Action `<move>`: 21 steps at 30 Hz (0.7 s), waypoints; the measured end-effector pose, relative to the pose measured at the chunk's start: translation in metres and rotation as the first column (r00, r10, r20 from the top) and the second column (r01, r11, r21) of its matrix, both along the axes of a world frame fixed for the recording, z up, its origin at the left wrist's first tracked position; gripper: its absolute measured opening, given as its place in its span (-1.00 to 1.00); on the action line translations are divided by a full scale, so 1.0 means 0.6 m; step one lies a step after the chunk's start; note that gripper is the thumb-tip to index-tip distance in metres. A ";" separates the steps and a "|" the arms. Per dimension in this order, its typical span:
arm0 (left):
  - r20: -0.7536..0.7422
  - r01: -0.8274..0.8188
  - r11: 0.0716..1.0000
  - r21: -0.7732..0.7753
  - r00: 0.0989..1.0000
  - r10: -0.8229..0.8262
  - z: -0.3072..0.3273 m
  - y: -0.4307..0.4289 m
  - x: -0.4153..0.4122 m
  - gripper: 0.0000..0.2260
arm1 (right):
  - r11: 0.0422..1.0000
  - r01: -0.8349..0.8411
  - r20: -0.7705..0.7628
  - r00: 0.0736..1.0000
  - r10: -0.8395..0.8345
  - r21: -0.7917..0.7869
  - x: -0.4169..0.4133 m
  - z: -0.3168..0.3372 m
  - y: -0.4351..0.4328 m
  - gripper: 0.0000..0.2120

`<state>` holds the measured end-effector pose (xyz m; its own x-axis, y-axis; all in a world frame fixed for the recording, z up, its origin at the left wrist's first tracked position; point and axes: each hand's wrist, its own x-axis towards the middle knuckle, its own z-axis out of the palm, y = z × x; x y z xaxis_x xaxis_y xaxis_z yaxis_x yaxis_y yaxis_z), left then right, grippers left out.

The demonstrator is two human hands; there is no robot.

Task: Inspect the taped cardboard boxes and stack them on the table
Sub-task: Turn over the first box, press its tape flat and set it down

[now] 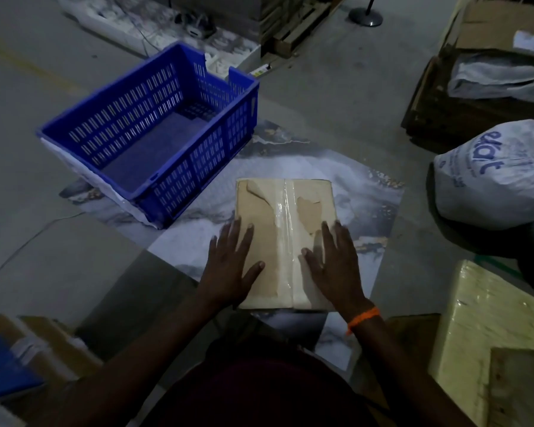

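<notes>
Cardboard box (pixel 282 241), sealed lengthwise with clear tape (pixel 285 229), lying flat on the marble-patterned desk (pixel 367 217) toward its near edge. Left hand (pixel 232 266) and right hand (pixel 333 266) rest palm-down on the box's near half, either side of the tape, fingers (pixel 236 232) spread and gripping nothing. Blue slotted crate (pixel 154 134) occupies the desk's far-left corner, close to the box without touching it

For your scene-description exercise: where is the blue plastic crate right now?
In the head view, the blue crate sits upper left on the marble-patterned sheet, just left of the taped cardboard box.
</notes>
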<state>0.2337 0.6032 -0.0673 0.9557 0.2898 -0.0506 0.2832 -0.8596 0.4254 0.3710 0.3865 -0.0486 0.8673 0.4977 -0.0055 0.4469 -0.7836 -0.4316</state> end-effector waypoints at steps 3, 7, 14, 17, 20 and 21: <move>-0.081 0.110 0.984 0.142 0.992 -0.100 0.018 0.017 0.061 -0.28 | 0.990 -0.122 0.045 0.991 0.126 -0.074 0.045 0.006 0.050 -0.26; -0.146 0.186 0.972 0.144 0.975 -0.165 0.034 0.029 0.134 -0.31 | 0.956 -0.201 0.022 0.977 0.211 -0.215 0.089 -0.002 0.095 -0.21; -0.178 0.169 0.970 0.176 0.974 -0.138 0.021 0.024 0.166 -0.29 | 0.963 -0.184 0.053 0.979 0.198 -0.198 0.092 -0.026 0.101 -0.23; -0.221 0.167 0.969 0.184 0.967 -0.125 0.019 0.025 0.176 -0.33 | 0.960 -0.178 0.073 0.978 0.198 -0.214 0.093 -0.033 0.102 -0.27; -0.245 0.185 0.965 0.187 0.960 -0.137 0.022 0.029 0.180 -0.33 | 0.953 -0.189 0.064 0.976 0.209 -0.237 0.096 -0.040 0.101 -0.27; -0.249 0.187 0.964 0.189 0.959 -0.137 0.022 0.028 0.179 -0.33 | 0.951 -0.193 0.061 0.975 0.214 -0.241 0.097 -0.041 0.101 -0.27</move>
<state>0.3413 0.6203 -0.0541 0.9596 0.1596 -0.2316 0.2016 -0.9645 0.1707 0.4293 0.4471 -0.0731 0.7500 0.6574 -0.0722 0.6346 -0.7461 -0.2017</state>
